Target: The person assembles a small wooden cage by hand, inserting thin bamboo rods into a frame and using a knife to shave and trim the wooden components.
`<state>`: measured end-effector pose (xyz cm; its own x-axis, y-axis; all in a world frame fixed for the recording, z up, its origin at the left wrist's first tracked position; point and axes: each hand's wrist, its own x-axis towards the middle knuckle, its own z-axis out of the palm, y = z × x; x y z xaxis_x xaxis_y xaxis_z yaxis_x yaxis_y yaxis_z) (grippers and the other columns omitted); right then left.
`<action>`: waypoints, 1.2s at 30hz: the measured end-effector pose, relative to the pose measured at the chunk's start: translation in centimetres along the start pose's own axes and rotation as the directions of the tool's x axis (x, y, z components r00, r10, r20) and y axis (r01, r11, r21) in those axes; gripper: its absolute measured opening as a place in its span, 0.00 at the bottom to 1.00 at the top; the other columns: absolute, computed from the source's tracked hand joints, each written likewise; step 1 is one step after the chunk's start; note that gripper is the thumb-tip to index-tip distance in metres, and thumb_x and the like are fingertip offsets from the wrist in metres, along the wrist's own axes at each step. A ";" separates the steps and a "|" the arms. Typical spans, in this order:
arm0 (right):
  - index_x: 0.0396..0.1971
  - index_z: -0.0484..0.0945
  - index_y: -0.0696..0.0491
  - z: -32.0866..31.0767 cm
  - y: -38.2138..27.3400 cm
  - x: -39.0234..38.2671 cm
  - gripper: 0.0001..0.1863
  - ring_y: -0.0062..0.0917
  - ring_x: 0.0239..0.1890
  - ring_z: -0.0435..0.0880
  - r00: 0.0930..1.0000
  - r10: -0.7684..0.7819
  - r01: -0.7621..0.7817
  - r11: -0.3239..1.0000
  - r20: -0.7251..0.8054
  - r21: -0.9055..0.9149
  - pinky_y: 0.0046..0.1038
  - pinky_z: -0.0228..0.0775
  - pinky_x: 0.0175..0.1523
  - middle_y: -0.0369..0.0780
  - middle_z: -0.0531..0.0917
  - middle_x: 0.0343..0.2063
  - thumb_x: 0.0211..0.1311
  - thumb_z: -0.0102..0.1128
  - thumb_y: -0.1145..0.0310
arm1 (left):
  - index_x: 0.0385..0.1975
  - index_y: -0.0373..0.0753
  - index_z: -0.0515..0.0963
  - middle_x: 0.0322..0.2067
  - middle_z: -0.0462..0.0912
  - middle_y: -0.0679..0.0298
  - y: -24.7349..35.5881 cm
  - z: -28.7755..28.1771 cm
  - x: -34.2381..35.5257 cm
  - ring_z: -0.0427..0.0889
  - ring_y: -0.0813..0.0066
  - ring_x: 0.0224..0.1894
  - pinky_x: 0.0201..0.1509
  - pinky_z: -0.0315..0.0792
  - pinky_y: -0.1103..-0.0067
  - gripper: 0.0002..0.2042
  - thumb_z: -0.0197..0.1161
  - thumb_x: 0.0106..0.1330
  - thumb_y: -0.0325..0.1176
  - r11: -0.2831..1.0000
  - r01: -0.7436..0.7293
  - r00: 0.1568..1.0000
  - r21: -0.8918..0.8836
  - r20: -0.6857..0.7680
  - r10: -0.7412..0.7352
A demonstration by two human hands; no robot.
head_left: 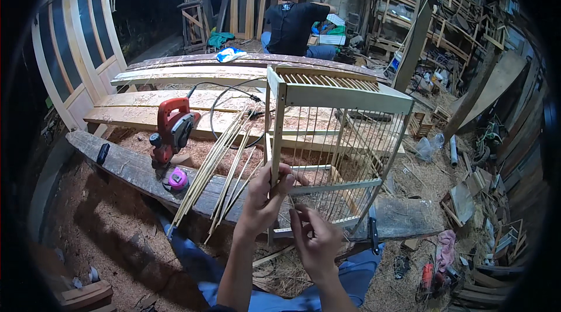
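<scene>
My left hand (265, 198) is closed around a front wooden post of an open-framed cage (339, 93), which has thin vertical bars and a slatted top. Below and right of it, my right hand (315, 239) has its fingers curled close to the cage's lower rail; whatever is between them is too small to tell. Left of the cage lie loose thin bamboo sticks (213, 172) across a weathered plank (114, 160). A red electric planer (174, 125) and a small pink round object (177, 180) sit beside the sticks. A black-handled knife (374, 233) is at the cage's right foot.
A co-worker (295, 23) in a dark shirt sits beyond the stacked boards (146, 75). Wooden door frames (79, 55) lean at the left. A power cord loops behind the sticks. Scrap wood (461, 204) and shavings cover the ground at the right.
</scene>
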<state>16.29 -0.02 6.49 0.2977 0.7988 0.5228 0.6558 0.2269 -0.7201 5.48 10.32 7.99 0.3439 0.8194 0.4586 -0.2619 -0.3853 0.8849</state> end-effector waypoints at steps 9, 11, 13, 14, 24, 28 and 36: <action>0.45 0.74 0.60 1.9 -2.0 0.4 0.09 0.28 0.26 0.87 0.916 0.287 -0.394 0.779 0.280 0.489 0.28 0.74 0.30 0.46 0.85 0.24 0.74 0.53 0.70 | 0.43 0.32 0.71 0.34 0.85 0.60 -0.6 -0.2 -0.2 0.74 0.82 0.31 0.36 0.69 0.81 0.06 0.56 0.74 0.27 0.999 0.012 0.999 0.035 -0.037 -0.010; 0.45 0.74 0.60 2.6 -2.5 0.4 0.09 0.30 0.26 0.88 0.928 0.281 -0.367 0.812 0.246 0.454 0.29 0.75 0.29 0.46 0.85 0.25 0.73 0.52 0.70 | 0.44 0.32 0.72 0.33 0.83 0.62 -0.1 -0.5 0.0 0.72 0.82 0.30 0.35 0.68 0.81 0.06 0.57 0.74 0.28 0.998 0.004 1.000 0.055 -0.020 -0.003; 0.44 0.73 0.59 2.8 -2.5 0.3 0.08 0.31 0.25 0.88 0.940 0.271 -0.335 0.843 0.206 0.420 0.30 0.75 0.29 0.46 0.85 0.25 0.73 0.52 0.70 | 0.44 0.33 0.72 0.31 0.81 0.63 0.5 -0.4 0.1 0.70 0.82 0.30 0.34 0.67 0.81 0.07 0.57 0.73 0.29 0.997 -0.010 1.000 0.076 0.000 0.010; 0.44 0.73 0.59 2.9 -2.2 0.0 0.09 0.33 0.25 0.87 0.944 0.289 -0.328 0.881 0.161 0.342 0.32 0.75 0.29 0.46 0.85 0.25 0.73 0.53 0.69 | 0.45 0.33 0.72 0.30 0.79 0.64 0.6 -0.3 0.1 0.70 0.82 0.30 0.34 0.67 0.81 0.08 0.58 0.73 0.29 0.996 0.021 1.000 0.091 0.003 -0.022; 0.36 0.82 0.59 2.0 -1.7 0.3 0.06 0.24 0.19 0.80 0.987 0.001 -0.012 0.997 -0.159 -0.070 0.27 0.70 0.27 0.42 0.83 0.28 0.61 0.67 0.75 | 0.45 0.34 0.73 0.29 0.78 0.64 -0.4 -0.6 -0.5 0.73 0.82 0.31 0.36 0.68 0.81 0.07 0.60 0.72 0.27 0.999 0.011 1.000 0.033 -0.015 -0.010; 0.38 0.81 0.60 2.5 -2.3 0.7 0.06 0.21 0.21 0.82 0.985 0.121 -0.104 0.984 -0.122 0.142 0.24 0.70 0.28 0.40 0.84 0.25 0.64 0.65 0.74 | 0.46 0.34 0.74 0.34 0.78 0.61 -0.4 -1.1 -0.9 0.77 0.78 0.35 0.39 0.71 0.78 0.08 0.60 0.71 0.27 0.994 0.036 0.999 0.105 0.000 -0.036; 0.46 0.75 0.60 2.9 -2.5 -0.1 0.10 0.23 0.37 0.84 0.955 0.294 -0.276 0.818 0.045 0.504 0.27 0.75 0.38 0.42 0.83 0.38 0.67 0.59 0.75 | 0.47 0.34 0.73 0.39 0.79 0.59 -0.1 -1.3 -1.2 0.79 0.75 0.42 0.46 0.73 0.76 0.09 0.60 0.71 0.27 0.991 0.083 0.996 0.101 0.010 -0.085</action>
<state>12.56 1.00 6.95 0.4455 0.8546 0.2667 0.1043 0.2463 -0.9636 3.94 9.96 7.24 0.3738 0.8448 0.3828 -0.1404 -0.3565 0.9237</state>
